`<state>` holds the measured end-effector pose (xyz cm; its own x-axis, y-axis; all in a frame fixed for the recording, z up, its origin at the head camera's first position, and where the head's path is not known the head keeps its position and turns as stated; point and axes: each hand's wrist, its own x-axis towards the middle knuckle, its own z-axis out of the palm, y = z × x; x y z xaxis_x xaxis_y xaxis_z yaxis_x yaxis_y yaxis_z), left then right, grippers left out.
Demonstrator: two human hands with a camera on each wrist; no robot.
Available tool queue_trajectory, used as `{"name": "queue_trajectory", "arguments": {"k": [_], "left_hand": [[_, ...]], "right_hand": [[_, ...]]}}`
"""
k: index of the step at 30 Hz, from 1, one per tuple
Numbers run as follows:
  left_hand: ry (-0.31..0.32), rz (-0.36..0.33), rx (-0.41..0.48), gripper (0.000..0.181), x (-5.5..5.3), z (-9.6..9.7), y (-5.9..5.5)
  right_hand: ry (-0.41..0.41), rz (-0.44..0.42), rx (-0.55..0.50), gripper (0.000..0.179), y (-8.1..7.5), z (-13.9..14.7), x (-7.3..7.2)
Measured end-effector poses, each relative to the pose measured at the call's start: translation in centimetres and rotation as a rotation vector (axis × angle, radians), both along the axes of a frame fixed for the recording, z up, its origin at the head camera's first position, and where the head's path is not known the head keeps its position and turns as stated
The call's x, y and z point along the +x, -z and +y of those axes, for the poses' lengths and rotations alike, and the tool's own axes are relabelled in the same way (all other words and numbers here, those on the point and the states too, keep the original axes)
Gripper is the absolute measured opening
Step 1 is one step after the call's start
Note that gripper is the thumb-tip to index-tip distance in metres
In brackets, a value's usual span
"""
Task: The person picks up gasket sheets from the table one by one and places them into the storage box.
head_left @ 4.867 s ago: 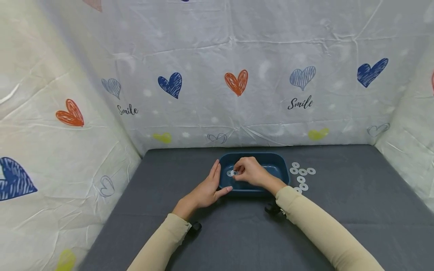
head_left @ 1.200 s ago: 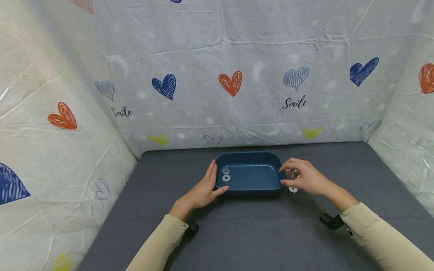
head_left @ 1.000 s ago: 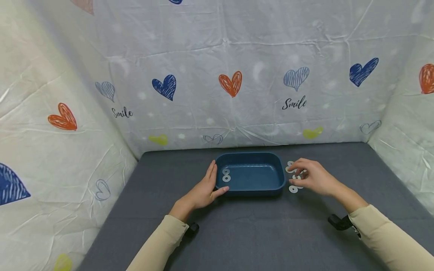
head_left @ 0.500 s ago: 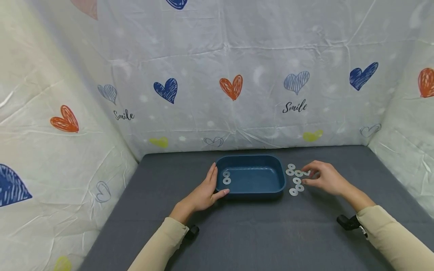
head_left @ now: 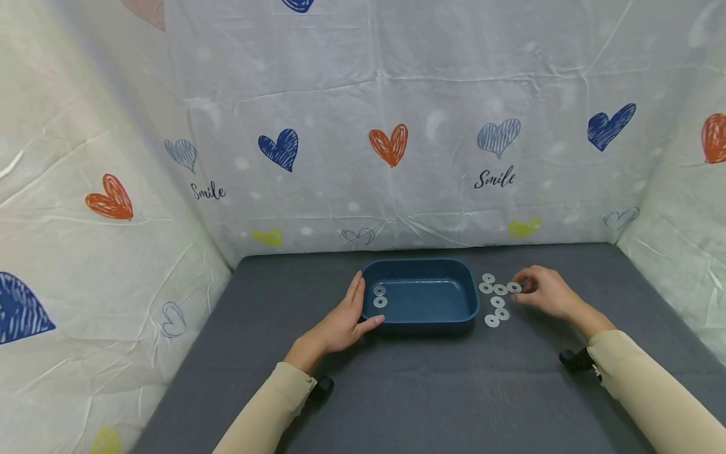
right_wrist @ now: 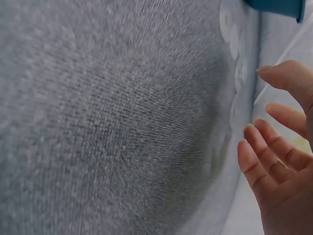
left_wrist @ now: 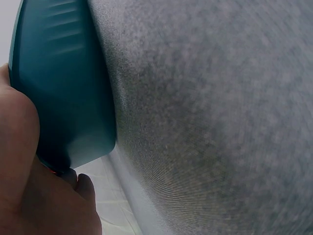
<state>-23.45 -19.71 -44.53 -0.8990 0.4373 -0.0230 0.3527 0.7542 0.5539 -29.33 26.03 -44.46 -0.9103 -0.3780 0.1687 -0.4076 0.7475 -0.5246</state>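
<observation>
In the head view my left hand (head_left: 337, 321) rests against a blue tray (head_left: 422, 323), its straight fingers along the left wall and its thumb on the front rim. The left wrist view shows that hand (left_wrist: 29, 161) beside the tray's outer wall (left_wrist: 73, 93). Two pale flat washers (head_left: 380, 302) lie inside the tray near its left end. Right of the tray, my right hand (head_left: 547, 292) is at the rightmost washer (head_left: 514, 287), thumb and index finger on either side of it. The right wrist view shows that hand (right_wrist: 283, 161) with fingers spread apart, holding nothing visible.
Several more washers (head_left: 497, 302) lie in a loose cluster on the dark grey tabletop (head_left: 431, 391), between tray and right hand. White cloth (head_left: 431, 189) printed with hearts hangs behind and at both sides. A black wrist device (head_left: 575, 360) sits under the right cuff.
Earlier my right hand was over the tray with a washer; it then withdrew rightward to the cluster, ending at the rightmost washer. Two washers now show in the tray. My left hand has stayed there.
</observation>
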Motion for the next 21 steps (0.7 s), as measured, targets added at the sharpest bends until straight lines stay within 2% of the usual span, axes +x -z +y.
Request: {"name": "queue_trajectory", "arguments": {"k": [8,21], "left_hand": [[-0.007,0.001,-0.004,0.099,0.1,0.1,-0.2],[-0.002,-0.001,-0.007,0.099,0.1,0.0,0.1]], "right_hand": [[0.032,-0.031,0.010,0.040,1.0,0.2,-1.1],[0.095,-0.045,0.009,0.037,1.6,0.1,-1.9]]}}
